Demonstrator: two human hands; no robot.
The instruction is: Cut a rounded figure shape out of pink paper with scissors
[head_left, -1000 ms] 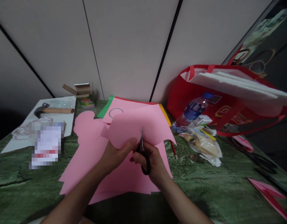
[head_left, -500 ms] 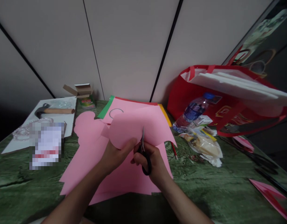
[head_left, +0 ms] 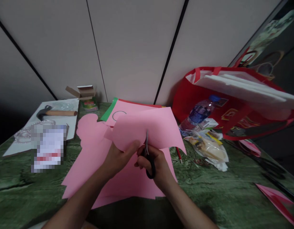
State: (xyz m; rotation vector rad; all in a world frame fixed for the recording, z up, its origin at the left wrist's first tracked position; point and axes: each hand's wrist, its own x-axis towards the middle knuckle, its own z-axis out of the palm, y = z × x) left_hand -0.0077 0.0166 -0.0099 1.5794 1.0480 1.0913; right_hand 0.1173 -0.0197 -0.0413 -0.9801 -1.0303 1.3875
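My left hand (head_left: 121,157) pinches the lower edge of a pink paper sheet (head_left: 164,127), its thumb on top and its other fingers hidden underneath. The sheet's left part has a rounded, cut edge. In my right hand (head_left: 153,162) is a pair of black-handled scissors (head_left: 147,149). Their blades point away from me and sit in the cut in the sheet, nearly closed. Beneath both hands lie more pink paper sheets (head_left: 127,184). At the back, another pink sheet bears a drawn circle outline (head_left: 119,115), with green and red paper edges under it.
On the left, a hammer (head_left: 60,113) lies on a white board (head_left: 10,149), near a small open box (head_left: 89,103). To the right are a water bottle (head_left: 197,114), a red bag (head_left: 182,92), a food wrapper (head_left: 209,146) and a red pencil (head_left: 178,155). Folded pink paper (head_left: 276,197) lies far right.
The right part of the held sheet has swung slightly rightward, covering most of the yellow edge behind it. Both hands and the scissors stay almost in place.
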